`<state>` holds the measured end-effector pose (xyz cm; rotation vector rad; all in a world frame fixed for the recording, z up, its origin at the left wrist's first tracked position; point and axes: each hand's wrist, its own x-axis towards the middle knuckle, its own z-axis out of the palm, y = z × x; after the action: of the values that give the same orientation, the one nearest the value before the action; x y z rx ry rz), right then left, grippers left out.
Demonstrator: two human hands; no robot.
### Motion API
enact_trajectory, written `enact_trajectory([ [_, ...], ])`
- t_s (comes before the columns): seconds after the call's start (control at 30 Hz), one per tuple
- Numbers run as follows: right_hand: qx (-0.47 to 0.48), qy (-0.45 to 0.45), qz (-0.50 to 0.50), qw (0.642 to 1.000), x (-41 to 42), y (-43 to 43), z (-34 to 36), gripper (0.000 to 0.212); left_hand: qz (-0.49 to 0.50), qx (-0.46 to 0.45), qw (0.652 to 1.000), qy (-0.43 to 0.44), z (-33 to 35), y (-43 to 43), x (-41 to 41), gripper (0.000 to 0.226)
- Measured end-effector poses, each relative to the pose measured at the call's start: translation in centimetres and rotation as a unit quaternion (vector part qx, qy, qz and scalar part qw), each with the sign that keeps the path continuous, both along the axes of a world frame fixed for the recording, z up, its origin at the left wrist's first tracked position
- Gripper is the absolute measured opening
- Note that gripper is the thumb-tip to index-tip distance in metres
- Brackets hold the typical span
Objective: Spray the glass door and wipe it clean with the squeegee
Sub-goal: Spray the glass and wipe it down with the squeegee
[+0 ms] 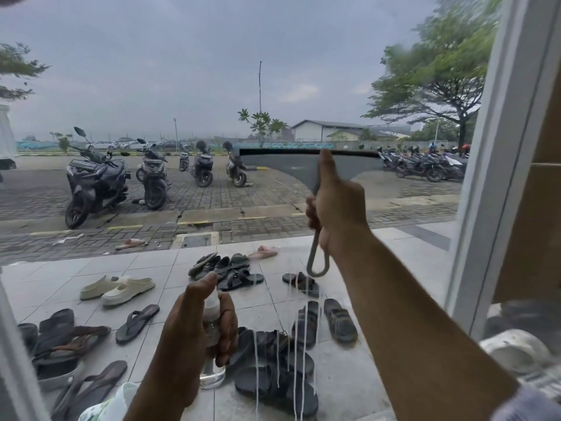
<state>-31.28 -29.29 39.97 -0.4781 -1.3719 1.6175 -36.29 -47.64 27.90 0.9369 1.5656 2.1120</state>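
Observation:
The glass door point(182, 86) fills the view in front of me. My right hand point(337, 205) grips the grey squeegee point(291, 168) by its handle, thumb up along it. Its wide black blade lies flat against the glass at mid height, level. White streaks of liquid point(296, 344) run down the pane below the squeegee. Lower down, my left hand point(194, 335) holds a small clear spray bottle point(212, 338) upright, a finger on top of its nozzle.
The white door frame point(498, 165) stands at the right, close to the blade's right end. Through the glass I see several sandals on a tiled porch point(249, 278) and parked motorbikes point(97, 177). A white shoe point(513, 350) lies inside at lower right.

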Motion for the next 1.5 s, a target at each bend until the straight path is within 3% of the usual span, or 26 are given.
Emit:
enact_trajectory([
  [0.13,-0.025,-0.023,0.006,0.999,-0.3,1.4,0.7,0.055,-0.006,-0.015,1.0,0.001,-0.3,0.4,-0.1,0.063],
  [0.57,-0.249,-0.039,0.062,0.966,0.5,0.6,-8.8,0.058,-0.009,-0.027,0.999,0.016,-1.0,0.9,-0.5,0.061],
  [0.7,-0.275,-0.037,0.062,0.959,0.0,0.3,-10.3,0.06,-0.027,-0.038,0.999,0.012,-1.4,1.8,0.2,0.062],
  [0.93,-0.257,-0.021,0.091,0.962,0.8,0.7,-10.2,0.058,-0.069,-0.032,0.997,0.021,-1.6,3.9,2.5,0.063],
  [1.17,-0.069,-0.015,-0.025,0.997,3.6,5.9,-5.5,0.055,-0.129,0.017,0.991,-0.001,-0.1,7.2,4.6,0.061],
  [1.33,-0.111,-0.014,-0.03,0.993,5.3,10.9,-2.6,0.055,-0.147,0.02,0.988,0.051,1.8,11.8,5.4,0.055],
  [1.5,-0.105,-0.063,0.012,0.992,6.1,12.6,-2.3,0.059,-0.076,0.027,0.988,0.133,3.2,15.1,5.3,0.054],
])
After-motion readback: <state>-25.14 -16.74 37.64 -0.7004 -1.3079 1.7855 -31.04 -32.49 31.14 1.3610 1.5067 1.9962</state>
